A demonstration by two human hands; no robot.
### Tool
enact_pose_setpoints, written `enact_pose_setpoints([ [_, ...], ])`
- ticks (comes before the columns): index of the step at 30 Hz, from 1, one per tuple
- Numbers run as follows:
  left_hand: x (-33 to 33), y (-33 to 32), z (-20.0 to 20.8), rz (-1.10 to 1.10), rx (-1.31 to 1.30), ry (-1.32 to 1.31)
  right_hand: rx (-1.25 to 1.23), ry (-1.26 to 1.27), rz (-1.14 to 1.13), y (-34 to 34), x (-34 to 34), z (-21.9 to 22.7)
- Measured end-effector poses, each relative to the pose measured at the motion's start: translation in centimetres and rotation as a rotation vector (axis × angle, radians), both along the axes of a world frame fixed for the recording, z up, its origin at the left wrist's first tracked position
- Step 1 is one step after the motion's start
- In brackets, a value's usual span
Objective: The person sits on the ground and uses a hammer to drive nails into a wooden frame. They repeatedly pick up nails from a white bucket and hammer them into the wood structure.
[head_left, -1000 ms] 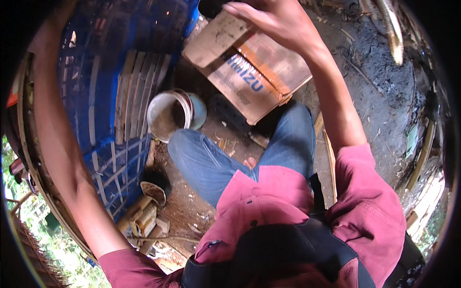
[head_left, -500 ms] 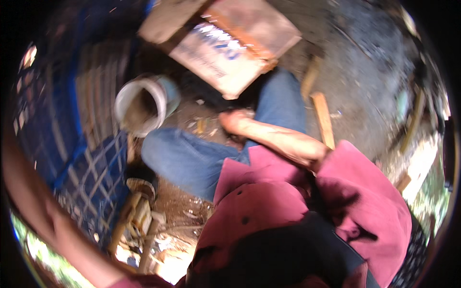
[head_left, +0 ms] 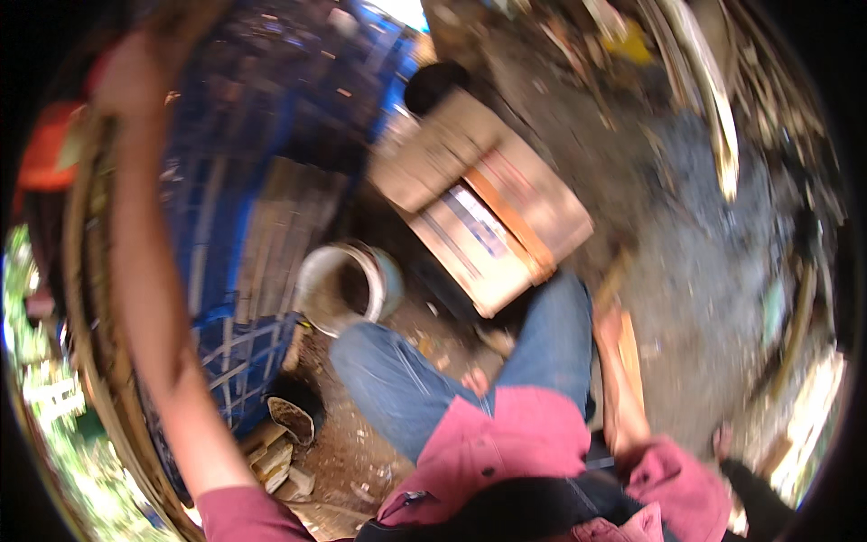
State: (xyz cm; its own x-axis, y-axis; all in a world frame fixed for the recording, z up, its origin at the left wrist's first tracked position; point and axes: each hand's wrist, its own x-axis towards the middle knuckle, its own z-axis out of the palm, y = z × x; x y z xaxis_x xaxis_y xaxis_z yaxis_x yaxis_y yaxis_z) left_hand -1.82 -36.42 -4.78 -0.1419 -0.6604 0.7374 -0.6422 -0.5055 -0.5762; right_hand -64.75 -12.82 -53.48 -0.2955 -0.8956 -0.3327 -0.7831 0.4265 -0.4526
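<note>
My left arm stretches up along the left side. Its hand (head_left: 135, 77) is near the top left, beside the blue sheeting (head_left: 217, 108), with its fingers smeared by motion. Close to my right knee is my right hand (head_left: 610, 325), reaching down by a flat wooden strip (head_left: 636, 361). Its fingers are too blurred to show whether they grip anything. A brown cardboard box (head_left: 506, 217) with an orange band across it stands tilted in front of my jeans-clad legs. Left of the box, a whitish bucket (head_left: 384, 282) leans with its mouth toward me.
A dark pot (head_left: 307, 406) and wood pieces (head_left: 271, 461) lie at the lower left. Long sticks (head_left: 709, 90) are piled at the far right. A blurred orange thing (head_left: 50, 149) shows at the left edge. A dark round object (head_left: 435, 88) sits behind the box.
My view has shifted, so box and bucket appear lower and further right. My left arm has risen toward the upper left. My right hand has moved from between my legs to outside my right knee.
</note>
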Motion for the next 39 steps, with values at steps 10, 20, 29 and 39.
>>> enact_pose_setpoints([
  [10,-5.8,2.9,-0.2,-0.326,-0.006,0.046,0.094,0.099,-0.117,-2.2,0.7,-2.4],
  [20,-5.8,3.7,-0.2,-0.326,0.044,0.132,-0.24,-1.031,-0.188,0.8,3.7,17.3],
  [29,-5.6,3.2,-0.6,-0.319,0.074,0.117,-0.331,-1.576,0.488,-11.4,27.9,33.0],
  [39,-5.1,2.6,-0.3,-0.44,0.047,0.072,-0.74,-1.733,0.454,-16.8,36.9,36.7],
])
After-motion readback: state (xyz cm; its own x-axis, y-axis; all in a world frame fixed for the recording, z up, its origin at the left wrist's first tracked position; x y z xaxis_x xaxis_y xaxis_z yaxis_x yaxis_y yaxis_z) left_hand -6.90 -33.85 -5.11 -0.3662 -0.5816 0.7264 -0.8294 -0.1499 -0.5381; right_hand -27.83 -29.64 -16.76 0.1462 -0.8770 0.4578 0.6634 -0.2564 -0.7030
